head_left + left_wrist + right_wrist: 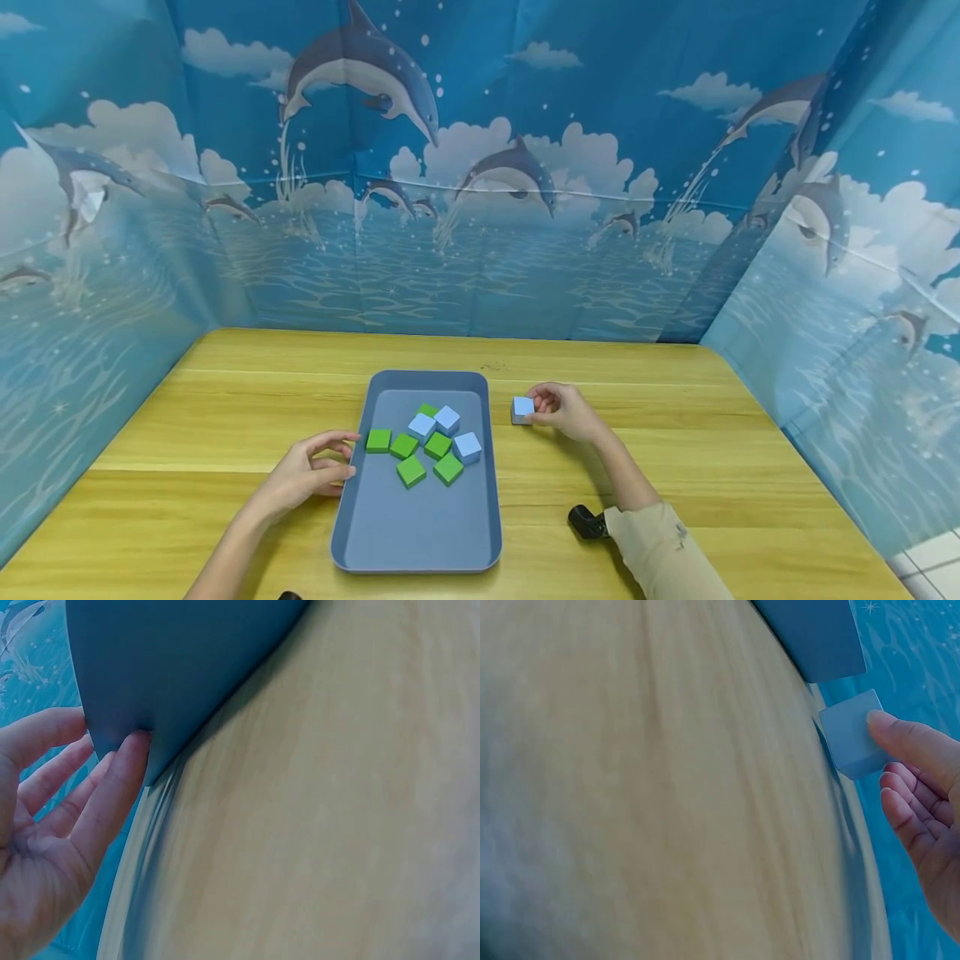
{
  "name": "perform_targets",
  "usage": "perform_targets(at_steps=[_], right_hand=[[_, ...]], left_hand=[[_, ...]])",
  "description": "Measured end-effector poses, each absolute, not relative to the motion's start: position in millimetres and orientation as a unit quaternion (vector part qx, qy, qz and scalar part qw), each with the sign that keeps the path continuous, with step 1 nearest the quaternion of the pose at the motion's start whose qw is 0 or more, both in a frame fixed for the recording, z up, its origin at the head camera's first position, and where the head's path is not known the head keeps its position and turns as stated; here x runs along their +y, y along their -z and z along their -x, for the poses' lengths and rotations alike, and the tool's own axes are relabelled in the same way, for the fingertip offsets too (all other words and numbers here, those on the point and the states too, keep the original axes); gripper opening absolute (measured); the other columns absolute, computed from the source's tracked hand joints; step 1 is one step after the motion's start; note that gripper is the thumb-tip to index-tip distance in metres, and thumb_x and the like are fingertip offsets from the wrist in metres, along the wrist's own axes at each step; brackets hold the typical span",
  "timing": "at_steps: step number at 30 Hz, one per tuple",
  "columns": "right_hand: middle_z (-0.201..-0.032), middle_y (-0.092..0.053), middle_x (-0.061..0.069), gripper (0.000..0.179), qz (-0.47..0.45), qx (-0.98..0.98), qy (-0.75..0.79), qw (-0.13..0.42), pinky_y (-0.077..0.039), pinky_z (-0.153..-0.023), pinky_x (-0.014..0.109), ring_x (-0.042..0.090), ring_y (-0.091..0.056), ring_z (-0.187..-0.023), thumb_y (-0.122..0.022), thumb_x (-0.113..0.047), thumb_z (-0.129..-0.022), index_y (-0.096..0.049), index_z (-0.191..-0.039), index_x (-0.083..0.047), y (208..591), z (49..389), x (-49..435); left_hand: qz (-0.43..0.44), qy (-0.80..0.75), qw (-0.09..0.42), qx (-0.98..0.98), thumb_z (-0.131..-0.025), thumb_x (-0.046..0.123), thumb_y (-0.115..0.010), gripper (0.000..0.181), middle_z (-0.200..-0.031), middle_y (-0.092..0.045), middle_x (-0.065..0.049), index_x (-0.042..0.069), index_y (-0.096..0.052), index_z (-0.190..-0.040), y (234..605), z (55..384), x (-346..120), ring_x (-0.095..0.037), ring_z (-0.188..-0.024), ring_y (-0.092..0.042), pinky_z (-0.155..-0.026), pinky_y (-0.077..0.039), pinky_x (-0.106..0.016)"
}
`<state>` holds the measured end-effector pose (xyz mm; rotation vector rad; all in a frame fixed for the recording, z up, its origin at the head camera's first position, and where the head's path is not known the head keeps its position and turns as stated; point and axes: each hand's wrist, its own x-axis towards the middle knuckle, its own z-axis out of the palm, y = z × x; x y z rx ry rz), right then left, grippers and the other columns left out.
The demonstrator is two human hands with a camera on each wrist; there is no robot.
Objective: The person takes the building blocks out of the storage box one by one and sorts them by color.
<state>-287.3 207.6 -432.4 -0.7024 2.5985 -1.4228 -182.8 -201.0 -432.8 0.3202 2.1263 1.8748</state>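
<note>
A grey-blue tray lies on the wooden table, holding several green blocks and three light blue blocks in its upper half. My left hand is at the tray's left side, its extended fingertips touching the outer wall. The left wrist view shows thumb and fingers spread along that wall. To the right of the tray, my right hand pinches another light blue block between thumb and fingers. In the right wrist view the thumb presses on one face of this block, while the other fingers curl behind.
A black device shows beside the right sleeve. Part of another dark object shows at the bottom edge of the head view. Blue curtains with dolphins and waves stand behind the table and along its sides.
</note>
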Motion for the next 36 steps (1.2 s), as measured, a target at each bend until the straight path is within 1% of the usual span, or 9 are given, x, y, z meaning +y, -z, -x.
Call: perform_targets(at_steps=[11, 15, 24, 27, 30, 33, 36], right_hand=[[-0.081, -0.054, 0.007, 0.030, 0.219, 0.857, 0.464, 0.054, -0.045, -0.060, 0.021, 0.017, -0.049, -0.071, -0.070, -0.008, -0.080, -0.059, -0.104, 0.006, 436.0, 290.2, 207.3], [-0.080, -0.054, 0.006, 0.028, 0.210, 0.861, 0.459, 0.051, -0.045, -0.060, 0.021, 0.016, -0.049, -0.071, -0.070, -0.006, -0.080, -0.059, -0.103, 0.005, 435.3, 289.7, 206.5], [-0.081, -0.055, 0.007, 0.029, 0.207, 0.860, 0.464, 0.051, -0.045, -0.061, 0.022, 0.017, -0.050, -0.072, -0.069, -0.006, -0.080, -0.059, -0.104, 0.006, 435.0, 288.8, 206.7], [-0.082, -0.055, 0.007, 0.031, 0.207, 0.860, 0.464, 0.051, -0.045, -0.061, 0.023, 0.017, -0.050, -0.073, -0.070, -0.007, -0.080, -0.059, -0.106, 0.006, 435.5, 288.6, 206.9], [-0.083, -0.055, 0.007, 0.038, 0.208, 0.862, 0.460, 0.051, -0.045, -0.060, 0.023, 0.017, -0.051, -0.073, -0.071, -0.009, -0.079, -0.057, -0.110, 0.006, 435.7, 287.9, 207.4], [-0.085, -0.055, 0.010, 0.044, 0.209, 0.863, 0.458, 0.037, -0.045, -0.060, 0.024, 0.018, -0.050, -0.074, -0.072, -0.011, -0.078, -0.054, -0.115, 0.006, 434.1, 286.2, 207.4], [-0.088, -0.053, 0.012, 0.046, 0.209, 0.865, 0.457, 0.004, -0.045, -0.062, 0.025, 0.019, -0.049, -0.075, -0.072, -0.012, -0.079, -0.054, -0.117, 0.006, 430.9, 284.3, 205.7]], left_hand=[[-0.110, -0.645, 0.142, 0.742, -0.084, 0.009, -0.064, 0.054, -0.111, -0.042, -0.024, -0.007, -0.039, -0.131, 432.0, 182.0, -200.9, -0.020, -0.085, -0.062, -0.070, -0.055, -0.038], [-0.111, -0.647, 0.141, 0.741, -0.084, 0.009, -0.064, 0.055, -0.111, -0.042, -0.025, -0.007, -0.039, -0.131, 432.2, 181.9, -201.0, -0.020, -0.085, -0.062, -0.071, -0.055, -0.039], [-0.114, -0.650, 0.140, 0.738, -0.084, 0.009, -0.064, 0.056, -0.110, -0.042, -0.024, -0.008, -0.039, -0.131, 433.0, 182.5, -200.9, -0.019, -0.084, -0.062, -0.070, -0.055, -0.039], [-0.115, -0.650, 0.142, 0.737, -0.084, 0.009, -0.064, 0.056, -0.110, -0.042, -0.024, -0.008, -0.038, -0.131, 432.9, 182.5, -201.0, -0.019, -0.084, -0.062, -0.070, -0.055, -0.039], [-0.114, -0.651, 0.142, 0.737, -0.084, 0.009, -0.064, 0.055, -0.109, -0.042, -0.024, -0.008, -0.039, -0.131, 432.9, 182.5, -201.0, -0.019, -0.084, -0.062, -0.070, -0.055, -0.039], [-0.112, -0.651, 0.142, 0.737, -0.084, 0.008, -0.064, 0.055, -0.109, -0.043, -0.023, -0.008, -0.039, -0.130, 433.0, 182.6, -200.9, -0.018, -0.083, -0.062, -0.070, -0.055, -0.039], [-0.111, -0.651, 0.141, 0.738, -0.084, 0.008, -0.064, 0.055, -0.109, -0.043, -0.023, -0.007, -0.039, -0.130, 432.9, 182.8, -200.7, -0.019, -0.083, -0.062, -0.070, -0.055, -0.039]])
